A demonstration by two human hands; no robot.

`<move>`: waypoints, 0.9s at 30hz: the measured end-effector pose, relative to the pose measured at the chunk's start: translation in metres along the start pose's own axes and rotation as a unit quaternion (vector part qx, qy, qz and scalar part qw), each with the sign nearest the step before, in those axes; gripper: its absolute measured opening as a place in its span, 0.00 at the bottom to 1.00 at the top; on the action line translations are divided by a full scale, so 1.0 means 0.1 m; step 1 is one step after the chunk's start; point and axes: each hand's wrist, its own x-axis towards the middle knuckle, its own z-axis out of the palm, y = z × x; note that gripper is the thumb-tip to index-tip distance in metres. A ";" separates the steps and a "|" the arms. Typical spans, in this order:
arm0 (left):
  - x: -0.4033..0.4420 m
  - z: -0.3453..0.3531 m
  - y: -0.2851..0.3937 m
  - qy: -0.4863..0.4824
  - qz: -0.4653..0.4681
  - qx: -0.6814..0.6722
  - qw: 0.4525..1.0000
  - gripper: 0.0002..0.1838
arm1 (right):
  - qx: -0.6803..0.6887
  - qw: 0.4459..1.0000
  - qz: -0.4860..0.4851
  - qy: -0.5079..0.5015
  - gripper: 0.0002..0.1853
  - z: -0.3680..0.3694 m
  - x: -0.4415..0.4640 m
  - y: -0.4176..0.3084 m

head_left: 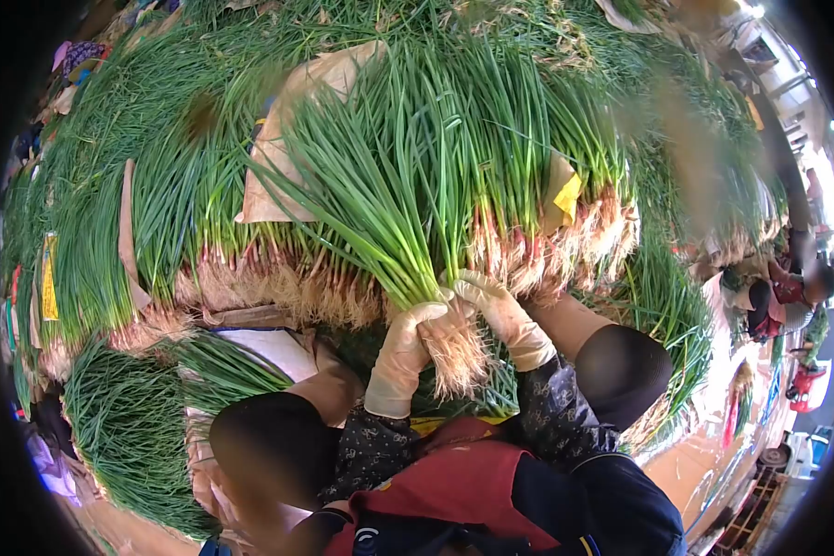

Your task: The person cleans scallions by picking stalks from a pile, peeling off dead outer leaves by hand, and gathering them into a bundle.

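In front of me a bunch of spring onions point(389, 236) leans up and to the left, its pale roots point(458, 360) hanging down between my hands. My left hand point(402, 357), in a pale glove, is wrapped around the left side of the bunch just above the roots. From the right, my right hand point(504, 317), gloved the same way, closes its fingers on the bunch's base; some fingertips are hidden. Just beyond, more spring onions point(505, 139) stand in a row with reddish stems and roots toward me.
Heaps of spring onions surround me, with another pile point(125, 417) at lower left. Brown paper sheets point(273, 176) lie among the rows, and a yellow label point(568, 197) shows at right. My knees flank my hands. Another person point(788, 296) sits at far right.
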 end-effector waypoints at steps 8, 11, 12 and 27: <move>-0.02 -0.18 -0.04 -0.098 -0.017 -0.009 0.995 0.22 | 0.323 0.935 0.124 -0.075 0.22 0.00 0.37 -0.13; -0.10 -0.05 -0.08 -0.114 -0.031 -0.084 0.989 0.25 | 0.338 0.933 0.112 -0.056 0.18 0.13 0.31 -0.18; -0.09 -0.11 -0.09 -0.129 -0.037 -0.097 0.986 0.25 | 0.339 0.933 0.110 -0.047 0.17 0.09 0.37 -0.01; -0.09 -0.02 -0.05 -0.145 -0.040 -0.109 0.983 0.20 | -0.646 0.710 0.092 0.265 0.17 -0.89 -0.22 0.25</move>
